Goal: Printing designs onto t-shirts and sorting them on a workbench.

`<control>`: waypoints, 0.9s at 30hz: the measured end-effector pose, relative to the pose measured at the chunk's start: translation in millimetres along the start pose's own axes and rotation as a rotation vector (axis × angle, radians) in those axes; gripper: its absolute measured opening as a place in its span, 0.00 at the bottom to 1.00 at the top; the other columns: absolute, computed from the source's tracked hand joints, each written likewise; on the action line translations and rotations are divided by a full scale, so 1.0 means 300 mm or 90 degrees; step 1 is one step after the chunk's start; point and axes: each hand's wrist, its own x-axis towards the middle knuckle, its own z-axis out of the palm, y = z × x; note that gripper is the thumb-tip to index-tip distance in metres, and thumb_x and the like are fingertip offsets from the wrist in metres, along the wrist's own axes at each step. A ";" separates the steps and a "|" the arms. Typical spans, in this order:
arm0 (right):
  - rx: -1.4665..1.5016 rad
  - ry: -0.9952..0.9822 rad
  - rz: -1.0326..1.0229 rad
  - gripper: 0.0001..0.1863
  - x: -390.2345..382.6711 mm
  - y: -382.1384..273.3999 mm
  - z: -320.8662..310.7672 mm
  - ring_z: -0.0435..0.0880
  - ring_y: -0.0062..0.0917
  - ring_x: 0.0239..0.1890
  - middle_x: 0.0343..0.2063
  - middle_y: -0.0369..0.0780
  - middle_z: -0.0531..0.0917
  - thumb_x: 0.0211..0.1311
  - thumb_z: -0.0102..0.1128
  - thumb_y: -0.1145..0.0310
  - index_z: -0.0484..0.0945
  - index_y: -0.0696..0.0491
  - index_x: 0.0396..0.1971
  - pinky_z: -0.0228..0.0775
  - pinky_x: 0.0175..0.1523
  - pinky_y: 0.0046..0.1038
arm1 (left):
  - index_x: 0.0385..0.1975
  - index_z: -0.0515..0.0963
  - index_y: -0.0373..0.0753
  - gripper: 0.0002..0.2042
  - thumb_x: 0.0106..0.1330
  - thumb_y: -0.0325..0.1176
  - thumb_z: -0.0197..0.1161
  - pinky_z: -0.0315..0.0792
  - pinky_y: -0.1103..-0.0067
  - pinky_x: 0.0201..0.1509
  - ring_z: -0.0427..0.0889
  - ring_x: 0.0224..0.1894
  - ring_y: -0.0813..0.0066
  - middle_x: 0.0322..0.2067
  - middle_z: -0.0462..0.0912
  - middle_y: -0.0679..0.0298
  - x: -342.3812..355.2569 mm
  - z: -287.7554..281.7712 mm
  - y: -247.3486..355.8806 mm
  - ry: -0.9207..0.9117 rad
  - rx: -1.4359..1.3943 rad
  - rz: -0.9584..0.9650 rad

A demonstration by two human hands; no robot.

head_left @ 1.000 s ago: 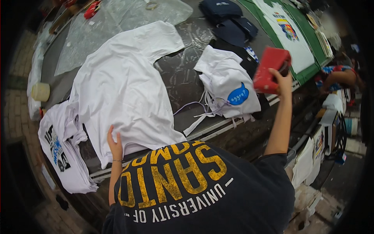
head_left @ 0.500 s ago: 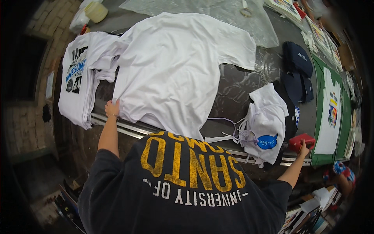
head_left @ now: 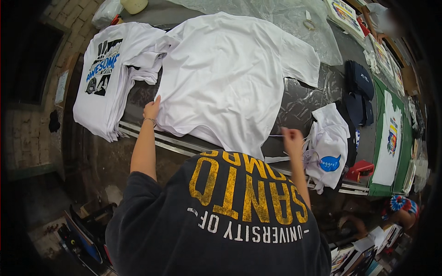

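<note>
A large white T-shirt (head_left: 221, 78) lies spread on the dark table (head_left: 294, 112). My left hand (head_left: 152, 108) pinches its lower left edge. My right hand (head_left: 292, 138) is in the space between the shirt and a white drawstring bundle with a blue speech-bubble print (head_left: 329, 133), near pale cords; its bent fingers are slightly blurred, so their grip is unclear. Right of that bundle rests a red boxy object (head_left: 360, 169). A folded stack of printed white shirts (head_left: 101, 83) lies at left.
Folded navy items (head_left: 359, 80) sit beside a green board with a printed shirt (head_left: 386, 138). Clear plastic (head_left: 327, 46) and a pale tub (head_left: 133, 4) are at the back. Another person (head_left: 403, 211) is at lower right, beside stacked printed sheets.
My right hand has left the red object and moved leftward toward the T-shirt. My left hand keeps hold of the shirt's edge. The view has swung rightward.
</note>
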 end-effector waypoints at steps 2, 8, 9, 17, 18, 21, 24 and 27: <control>-0.263 0.052 -0.107 0.29 -0.002 -0.045 0.192 0.79 0.40 0.27 0.25 0.46 0.81 0.47 0.68 0.43 0.77 0.60 0.29 0.71 0.37 0.36 | 0.41 0.82 0.39 0.32 0.57 0.65 0.57 0.61 0.69 0.59 0.79 0.45 0.61 0.44 0.83 0.58 0.013 -0.024 0.026 -0.077 -0.117 0.020; 0.256 -0.096 0.050 0.09 0.118 -0.138 0.166 0.65 0.11 0.25 0.17 0.27 0.70 0.58 0.60 0.69 0.75 0.54 0.21 0.56 0.28 0.20 | 0.50 0.75 0.34 0.20 0.67 0.44 0.59 0.64 0.77 0.59 0.77 0.49 0.72 0.47 0.80 0.61 0.015 -0.260 0.274 -0.398 -0.673 0.119; 0.352 -0.056 0.025 0.08 0.170 -0.167 0.108 0.63 0.12 0.24 0.19 0.26 0.69 0.60 0.58 0.70 0.74 0.51 0.21 0.54 0.29 0.19 | 0.52 0.73 0.33 0.21 0.68 0.44 0.57 0.63 0.75 0.61 0.75 0.52 0.72 0.49 0.79 0.61 0.037 -0.309 0.350 -0.382 -0.677 0.180; 0.595 0.111 -0.015 0.16 0.973 -0.734 -0.392 0.71 0.27 0.48 0.45 0.36 0.76 0.63 0.50 0.58 0.73 0.50 0.46 0.63 0.55 0.40 | 0.49 0.70 0.35 0.19 0.71 0.46 0.52 0.67 0.76 0.57 0.74 0.49 0.75 0.46 0.77 0.64 0.267 -0.643 1.267 -0.331 -0.804 0.451; 0.679 0.116 -0.014 0.17 1.051 -0.840 -0.449 0.70 0.29 0.51 0.49 0.38 0.75 0.65 0.48 0.58 0.73 0.52 0.48 0.62 0.55 0.43 | 0.48 0.71 0.35 0.18 0.71 0.46 0.52 0.68 0.76 0.55 0.75 0.46 0.75 0.44 0.78 0.65 0.267 -0.701 1.361 -0.299 -0.825 0.485; 0.702 0.159 -0.184 0.17 1.125 -1.066 -0.599 0.74 0.28 0.52 0.49 0.38 0.78 0.68 0.45 0.60 0.72 0.53 0.48 0.64 0.57 0.39 | 0.46 0.73 0.34 0.16 0.71 0.41 0.53 0.69 0.75 0.55 0.76 0.46 0.71 0.44 0.78 0.63 0.221 -0.863 1.551 -0.258 -0.904 0.608; 0.779 0.097 -0.292 0.18 1.075 -1.188 -0.729 0.77 0.30 0.53 0.50 0.42 0.78 0.69 0.43 0.61 0.71 0.56 0.50 0.65 0.60 0.37 | 0.51 0.72 0.31 0.19 0.73 0.42 0.49 0.66 0.68 0.60 0.71 0.57 0.64 0.54 0.74 0.57 0.147 -0.981 1.576 -0.386 -0.879 0.736; 0.809 0.178 -0.297 0.19 0.934 -1.184 -0.766 0.75 0.33 0.55 0.51 0.45 0.78 0.70 0.42 0.64 0.71 0.63 0.49 0.64 0.64 0.34 | 0.46 0.74 0.35 0.15 0.70 0.41 0.53 0.67 0.70 0.58 0.75 0.52 0.65 0.49 0.78 0.60 0.066 -1.002 1.499 -0.219 -0.876 0.798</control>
